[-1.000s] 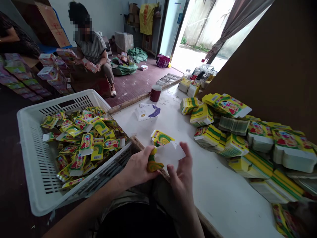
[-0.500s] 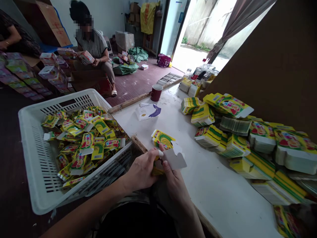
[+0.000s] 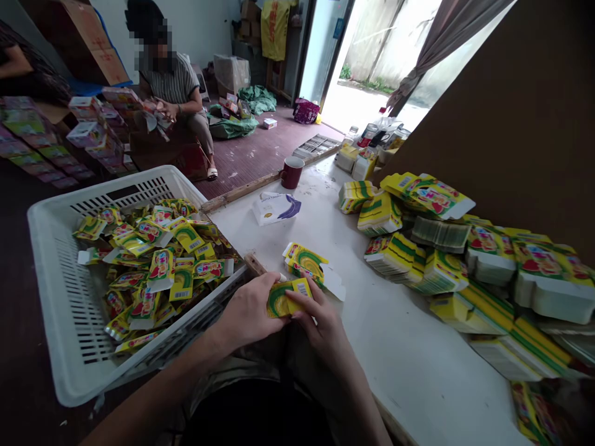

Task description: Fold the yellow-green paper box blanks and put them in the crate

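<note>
Above the table's near edge, both my hands hold a small yellow-and-green carton point(image 3: 279, 302) with a barcode at its right end. My left hand point(image 3: 248, 310) is closed around the carton's left part. The fingers of my right hand point(image 3: 323, 319) press on its barcode end, thumb underneath. A small white bit shows by my left thumb; I cannot make out what it is. Just beyond my fingers, a flat yellow carton point(image 3: 304, 260) with a white flap lies on the white table point(image 3: 381, 347).
To the left, a white plastic crate point(image 3: 49, 297) contains many small yellow cartons. Stacks of flat cartons point(image 3: 434, 272) occupy the table's right side. A maroon mug point(image 3: 292, 173) and a white-and-purple packet point(image 3: 277, 208) stand farther back. A co-worker point(image 3: 174, 87) sits across the room.
The white flap that stood up between my hands is folded out of sight, and the carton's printed side now faces up. My right hand has shifted onto its end. The co-worker's hands moved.
</note>
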Motion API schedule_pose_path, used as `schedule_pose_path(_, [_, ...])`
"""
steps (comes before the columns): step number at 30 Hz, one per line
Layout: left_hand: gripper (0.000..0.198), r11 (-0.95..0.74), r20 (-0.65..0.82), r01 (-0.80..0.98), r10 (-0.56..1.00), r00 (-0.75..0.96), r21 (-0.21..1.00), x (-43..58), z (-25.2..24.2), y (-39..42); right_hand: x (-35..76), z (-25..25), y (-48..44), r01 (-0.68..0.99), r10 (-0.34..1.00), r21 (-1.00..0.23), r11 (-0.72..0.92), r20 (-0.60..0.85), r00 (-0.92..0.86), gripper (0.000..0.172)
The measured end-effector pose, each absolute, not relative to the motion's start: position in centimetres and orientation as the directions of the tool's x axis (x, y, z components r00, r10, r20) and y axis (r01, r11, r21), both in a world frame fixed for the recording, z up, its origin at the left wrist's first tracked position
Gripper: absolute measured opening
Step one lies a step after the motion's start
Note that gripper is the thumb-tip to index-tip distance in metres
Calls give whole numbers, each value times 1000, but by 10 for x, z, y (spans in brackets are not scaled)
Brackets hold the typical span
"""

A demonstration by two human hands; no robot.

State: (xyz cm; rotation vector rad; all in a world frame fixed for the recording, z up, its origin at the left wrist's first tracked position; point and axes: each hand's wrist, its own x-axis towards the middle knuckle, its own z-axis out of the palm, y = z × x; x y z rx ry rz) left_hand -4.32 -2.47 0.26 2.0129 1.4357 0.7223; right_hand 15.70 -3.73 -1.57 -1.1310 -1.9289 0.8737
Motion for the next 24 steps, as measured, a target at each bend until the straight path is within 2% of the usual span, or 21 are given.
schedule_pose_path(3, [58, -236, 43, 643, 953, 301, 729, -44, 6, -26, 161, -5, -38, 421, 892, -833, 358, 173, -417, 24])
schedule_pose_path(5, [59, -239, 46, 631, 951, 306, 739, -42, 8, -28, 156, -2, -40, 411, 911, -851, 327, 167, -377, 20])
schedule_pose_path(6, [58, -242, 62, 619, 953, 297, 747, -40, 8, -29, 152, -3, -42, 392, 934, -872, 294, 175, -311, 22])
schedule_pose_path(8, [55, -213, 82, 526, 962, 262, 823, -39, 7, -30, 142, -7, -43, 303, 968, -924, 232, 191, -160, 41])
schedule_pose_path(10, [53, -130, 107, 232, 988, 108, 964, -42, 4, -26, 137, -13, -39, 249, 979, -947, 200, 187, -77, 58])
schedule_pose_path(11, [51, -110, 110, 8, 993, -38, 994, -45, 3, -23, 138, -16, -34, 295, 981, -936, 191, 186, -45, 58])
schedule_pose_path(13, [53, -173, 30, -380, 935, -352, 909, -52, 0, -14, 145, -22, -21, 494, 976, -856, 150, 208, 64, 44])
schedule_pose_path(15, [60, -172, -118, -537, 879, -462, 826, -57, -4, -5, 157, -29, -6, 626, 959, -776, 79, 230, 165, 36])
schedule_pose_path(17, [57, -15, -287, -620, 877, -384, 784, -56, -10, -1, 166, -36, 5, 679, 954, -733, 38, 230, 195, 28])
schedule_pose_path(19, [49, 127, -371, -643, 892, -260, 756, -48, -16, -3, 170, -41, 12, 715, 956, -699, 19, 222, 193, 19])
schedule_pose_path(24, [46, 306, -344, -525, 939, 26, 794, -24, -27, -19, 168, -36, 6, 746, 954, -666, 3, 226, 198, 8])
